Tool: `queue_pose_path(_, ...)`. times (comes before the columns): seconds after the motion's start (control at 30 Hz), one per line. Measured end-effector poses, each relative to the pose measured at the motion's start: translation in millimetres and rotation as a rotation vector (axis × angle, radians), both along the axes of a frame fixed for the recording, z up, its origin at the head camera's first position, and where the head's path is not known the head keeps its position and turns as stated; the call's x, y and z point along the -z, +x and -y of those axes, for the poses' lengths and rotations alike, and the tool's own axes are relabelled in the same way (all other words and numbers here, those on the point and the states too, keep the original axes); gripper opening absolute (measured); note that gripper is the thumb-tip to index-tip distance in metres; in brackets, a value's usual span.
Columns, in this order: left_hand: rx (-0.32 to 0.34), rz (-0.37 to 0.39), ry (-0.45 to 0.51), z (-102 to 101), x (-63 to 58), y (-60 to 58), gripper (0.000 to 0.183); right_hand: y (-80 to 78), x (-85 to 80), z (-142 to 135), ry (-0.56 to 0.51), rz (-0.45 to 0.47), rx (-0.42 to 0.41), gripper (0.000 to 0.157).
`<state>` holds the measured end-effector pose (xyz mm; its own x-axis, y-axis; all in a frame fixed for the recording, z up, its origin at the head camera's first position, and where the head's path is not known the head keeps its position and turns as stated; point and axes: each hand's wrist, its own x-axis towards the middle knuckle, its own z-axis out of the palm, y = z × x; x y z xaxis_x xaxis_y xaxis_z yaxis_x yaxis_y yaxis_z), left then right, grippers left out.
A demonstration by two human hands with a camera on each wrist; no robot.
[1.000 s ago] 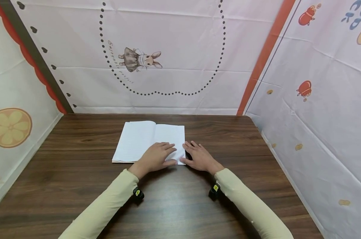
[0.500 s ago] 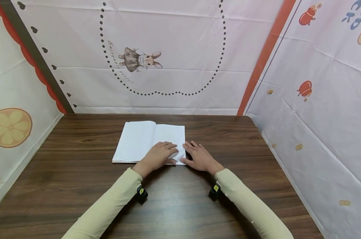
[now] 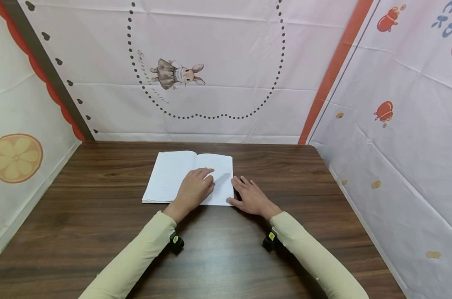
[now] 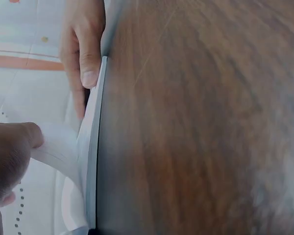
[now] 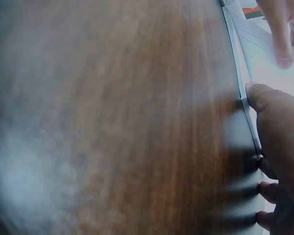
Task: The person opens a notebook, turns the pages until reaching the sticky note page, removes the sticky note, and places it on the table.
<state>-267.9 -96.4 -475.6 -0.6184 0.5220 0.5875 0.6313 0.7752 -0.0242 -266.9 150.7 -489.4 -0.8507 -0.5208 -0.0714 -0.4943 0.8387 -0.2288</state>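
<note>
An open lined notebook (image 3: 169, 176) lies on the dark wooden table. My left hand (image 3: 194, 189) is over its right-hand page, raised a little. Between thumb and fingers it pinches a loose page (image 4: 61, 152), which curves up from the notebook in the left wrist view. The page's grip point is hidden from above by the hand. My right hand (image 3: 250, 197) lies at the notebook's right edge with fingers spread. Its thumb (image 5: 259, 93) rests on the lower right corner, and its other fingertips touch down along the right side.
The brown table (image 3: 218, 257) extends around the notebook, with more wood surface in front of it. A white printed cloth (image 3: 226, 50) hangs behind the table's far edge, and similar cloth walls (image 3: 409, 166) stand at both sides.
My left hand has come up from the lower right corner and shifted slightly left, its fingers now drawn together with a page lifted. My right hand stays in place.
</note>
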Motion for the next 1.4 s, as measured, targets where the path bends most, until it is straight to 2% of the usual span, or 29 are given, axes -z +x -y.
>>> queue_pose_path(0.13, -0.053, -0.018, 0.056, 8, -2.4, -1.8, 0.009, -0.9, 0.7, -1, -0.005, 0.000, -0.002, 0.081)
queue_pose_path(0.47, -0.087, -0.020, 0.154, 36, -7.1, 2.7, 0.009, -0.9, -1.4, -1, -0.023, 0.015, -0.013, 0.081)
queue_pose_path(0.73, -0.200, -0.047, 0.261, 68, -10.2, 12.0, 0.009, -0.7, -2.4, 0, -0.023, 0.025, -0.009, 0.082)
queue_pose_path(0.83, -0.249, -0.059, 0.276, 82, -12.5, 16.6, 0.013, -0.8, -2.3, 0, -0.027, 0.025, -0.011, 0.082)
queue_pose_path(1.0, -0.324, -0.029, 0.302, 106, -11.5, 26.8, 0.021, -1.5, -2.5, -1, -0.031, 0.023, -0.016, 0.082)
queue_pose_path(1.23, -0.373, -0.008, 0.276, 130, 0.2, 41.1, 0.023, -0.9, -2.9, -1, -0.047, 0.014, -0.020, 0.081)
queue_pose_path(1.4, -0.416, 0.062, 0.246, 139, 5.8, 48.0, 0.021, -1.5, -1.7, -1, -0.052, 0.005, -0.017, 0.081)
